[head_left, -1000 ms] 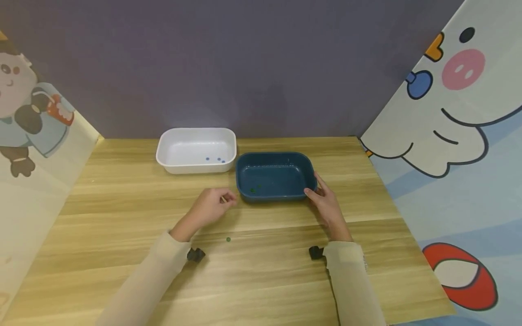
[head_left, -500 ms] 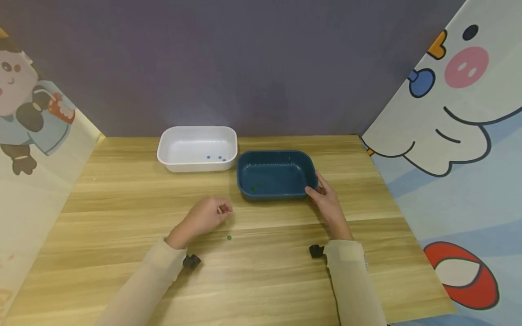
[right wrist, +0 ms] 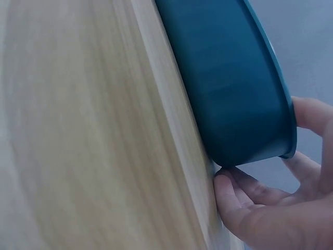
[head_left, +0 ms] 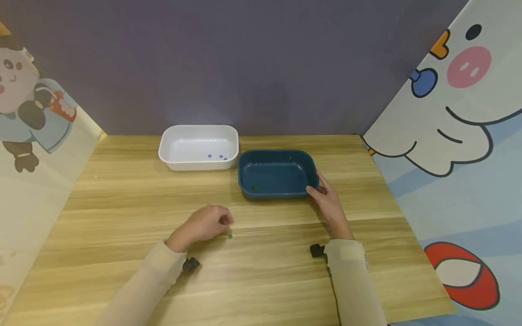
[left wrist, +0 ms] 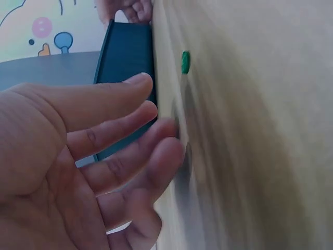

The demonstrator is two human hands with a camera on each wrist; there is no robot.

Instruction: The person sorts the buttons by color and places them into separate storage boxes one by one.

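Observation:
On the wooden table, a small green bead (head_left: 230,236) lies just beside the fingertips of my left hand (head_left: 204,225). In the left wrist view, the bead (left wrist: 186,62) stands apart from that hand's loosely bent fingers (left wrist: 164,161), and nothing is between thumb and fingers. My right hand (head_left: 329,206) holds the near right corner of a dark blue basin (head_left: 277,196), its thumb at the rim. The right wrist view shows fingers low against the basin's outer wall (right wrist: 234,88). A few green beads (head_left: 254,188) lie inside it at the front left.
Left of the blue basin stands a white basin (head_left: 195,166) with several small blue beads (head_left: 221,156) at its right end. Behind both rises a grey wall (head_left: 261,68). Cartoon-printed panels (head_left: 456,136) flank the table (head_left: 265,280) on both sides.
My left hand has come away from the blue basin's front left corner, toward the person, down to the green bead on the table. The right hand keeps its hold on the basin.

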